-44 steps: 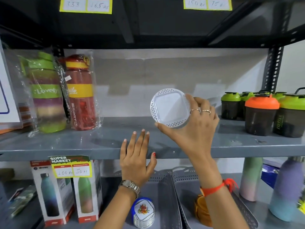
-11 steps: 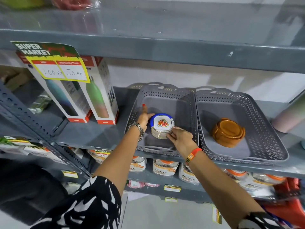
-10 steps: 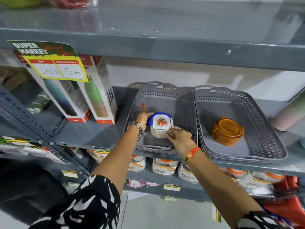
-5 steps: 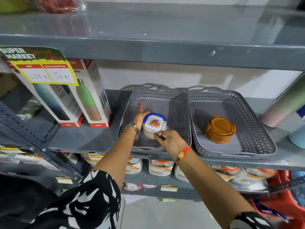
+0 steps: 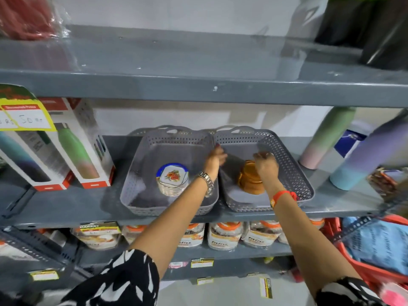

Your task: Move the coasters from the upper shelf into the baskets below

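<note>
Two grey perforated plastic baskets sit side by side, rims touching, on the grey metal middle shelf (image 5: 66, 208). Left basket (image 5: 141, 173): holds a stack of white coasters with blue rim and floral print (image 5: 172, 178), toward its front. Right basket (image 5: 295, 173): holds a stack of round amber-brown coasters (image 5: 249, 182).

Left hand (image 5: 215, 159) (metal watch on the wrist) is at the shared rim between the baskets, fingers curled narrow; whether it grips the rim I cannot tell, the frame is blurred there. Right hand (image 5: 265, 164) (orange band on the wrist) hangs over the amber stack, fingers bunched downward close to its top; contact cannot be told.

Boxed bottles (image 5: 72, 146) stand left of the baskets; pastel gradient bottles (image 5: 364, 155) stand right. Upper shelf (image 5: 198, 62) is bare in its middle stretch.
</note>
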A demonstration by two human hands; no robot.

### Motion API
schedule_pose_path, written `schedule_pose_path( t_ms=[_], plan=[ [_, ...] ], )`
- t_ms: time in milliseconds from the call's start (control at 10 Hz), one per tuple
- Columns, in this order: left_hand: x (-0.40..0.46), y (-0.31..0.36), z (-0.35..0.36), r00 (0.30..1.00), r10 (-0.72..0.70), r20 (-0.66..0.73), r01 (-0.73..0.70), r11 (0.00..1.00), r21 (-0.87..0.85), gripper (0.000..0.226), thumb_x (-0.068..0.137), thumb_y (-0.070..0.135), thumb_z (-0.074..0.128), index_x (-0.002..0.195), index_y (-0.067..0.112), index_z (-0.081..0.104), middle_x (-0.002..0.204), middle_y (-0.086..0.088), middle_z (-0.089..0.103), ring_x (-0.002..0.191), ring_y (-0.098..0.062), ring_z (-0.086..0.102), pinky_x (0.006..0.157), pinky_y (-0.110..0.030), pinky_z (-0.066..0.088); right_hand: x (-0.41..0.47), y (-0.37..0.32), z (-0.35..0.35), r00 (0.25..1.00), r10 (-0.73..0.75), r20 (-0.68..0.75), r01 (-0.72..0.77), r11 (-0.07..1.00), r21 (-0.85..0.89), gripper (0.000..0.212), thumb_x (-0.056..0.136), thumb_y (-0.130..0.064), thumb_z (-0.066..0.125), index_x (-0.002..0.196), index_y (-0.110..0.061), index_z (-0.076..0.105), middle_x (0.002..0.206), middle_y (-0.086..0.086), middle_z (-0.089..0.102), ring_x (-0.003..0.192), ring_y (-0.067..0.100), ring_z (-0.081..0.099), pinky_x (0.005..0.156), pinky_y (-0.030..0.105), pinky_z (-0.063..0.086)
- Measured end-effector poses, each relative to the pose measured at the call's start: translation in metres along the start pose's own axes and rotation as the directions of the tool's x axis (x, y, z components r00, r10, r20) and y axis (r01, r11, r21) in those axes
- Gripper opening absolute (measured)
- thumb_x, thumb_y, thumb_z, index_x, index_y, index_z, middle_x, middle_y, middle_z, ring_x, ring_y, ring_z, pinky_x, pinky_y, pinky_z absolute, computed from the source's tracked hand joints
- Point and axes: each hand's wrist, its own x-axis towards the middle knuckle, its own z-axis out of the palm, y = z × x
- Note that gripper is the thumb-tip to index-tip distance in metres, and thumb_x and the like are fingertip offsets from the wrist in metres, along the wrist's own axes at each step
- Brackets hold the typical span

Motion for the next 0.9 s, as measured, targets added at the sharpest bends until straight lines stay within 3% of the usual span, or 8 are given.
schedule_pose_path(
  t_ms=[100,200,400,500,600,700,800,900],
  plan=[
    [-0.007,-0.015,0.035,0.961,-0.249,0.121,0.259,0.963,-0.079,0.067,0.096,0.051,0.024,0.142,0.002,0.027,0.15,-0.014,0.026,0.135,-0.026,0.03,0.109,-0.035,0.025,0.015,0.027,-0.011,0.993,0.065,0.098,-0.069,0.997,0.033,0.042,0.101,-0.024,0.039,0.13,0.005,0.049,0.136,0.027,0.049,0.125,0.04,0.047,0.107,0.047,0.038],
    [-0.004,-0.024,0.052,0.955,-0.297,0.018,0.297,0.955,0.01,0.077,0.091,0.063,0.021,0.145,0.008,0.021,0.153,-0.011,0.018,0.139,-0.025,0.02,0.112,-0.038,0.018,0.022,0.037,-0.01,0.972,0.222,0.078,-0.229,0.969,0.094,0.057,0.102,-0.039,0.03,0.137,0.004,0.043,0.144,0.027,0.042,0.131,0.042,0.041,0.111,0.046,0.034],
    [0.0,-0.022,0.061,0.929,-0.367,-0.05,0.37,0.927,0.063,0.092,0.082,0.076,0.018,0.146,0.01,0.02,0.151,-0.013,0.025,0.137,-0.028,0.028,0.109,-0.043,0.026,0.022,0.047,0.0,0.947,0.293,0.131,-0.312,0.935,0.168,0.075,0.097,-0.057,0.023,0.14,0.002,0.04,0.14,0.027,0.046,0.126,0.042,0.047,0.109,0.051,0.037],
    [0.003,-0.022,0.064,0.932,-0.358,-0.06,0.361,0.931,0.056,0.092,0.083,0.075,0.017,0.146,0.008,0.02,0.151,-0.013,0.025,0.137,-0.028,0.026,0.111,-0.042,0.023,0.027,0.056,0.004,0.936,0.321,0.146,-0.346,0.915,0.209,0.086,0.088,-0.068,0.02,0.141,-0.003,0.039,0.125,0.027,0.057,0.104,0.034,0.057,0.1,0.047,0.045],
    [0.001,-0.02,0.064,0.941,-0.332,-0.066,0.336,0.94,0.063,0.092,0.084,0.074,0.014,0.146,0.007,0.021,0.15,-0.013,0.026,0.137,-0.027,0.027,0.111,-0.04,0.023,0.036,0.066,0.006,0.926,0.336,0.171,-0.37,0.898,0.237,0.096,0.079,-0.076,0.018,0.14,-0.005,0.04,0.087,0.017,0.05,0.075,0.029,0.053,0.073,0.034,0.043],
    [-0.009,-0.016,0.067,0.96,-0.277,-0.034,0.278,0.939,0.201,0.083,0.089,0.067,0.011,0.145,0.006,0.021,0.151,-0.014,0.023,0.137,-0.028,0.025,0.111,-0.039,0.021,0.017,0.046,-0.007,0.922,0.351,0.165,-0.383,0.893,0.236,0.084,0.092,-0.064,0.026,0.147,-0.001,0.025,0.131,0.023,0.049,0.123,0.041,0.049,0.106,0.047,0.04],
    [-0.026,-0.017,0.066,0.981,-0.183,0.069,0.122,0.848,0.515,0.07,0.094,0.056,0.006,0.148,0.012,0.013,0.154,-0.013,0.015,0.14,-0.028,0.018,0.114,-0.041,0.014,-0.001,0.04,-0.02,0.976,0.216,0.016,-0.216,0.964,0.156,0.069,0.101,-0.045,0.033,0.148,0.004,0.019,0.153,0.027,0.023,0.141,0.04,0.024,0.116,0.042,0.02],
    [-0.035,-0.023,0.059,0.998,-0.004,0.055,-0.04,0.648,0.761,0.071,0.092,0.062,0.01,0.148,0.019,0.016,0.154,-0.008,0.016,0.14,-0.028,0.019,0.115,-0.045,0.016,-0.018,0.038,-0.026,0.992,0.002,-0.129,0.011,0.995,0.101,0.066,0.1,-0.039,0.038,0.146,0.005,0.022,0.152,0.028,0.024,0.14,0.041,0.021,0.116,0.044,0.018]
  ],
)
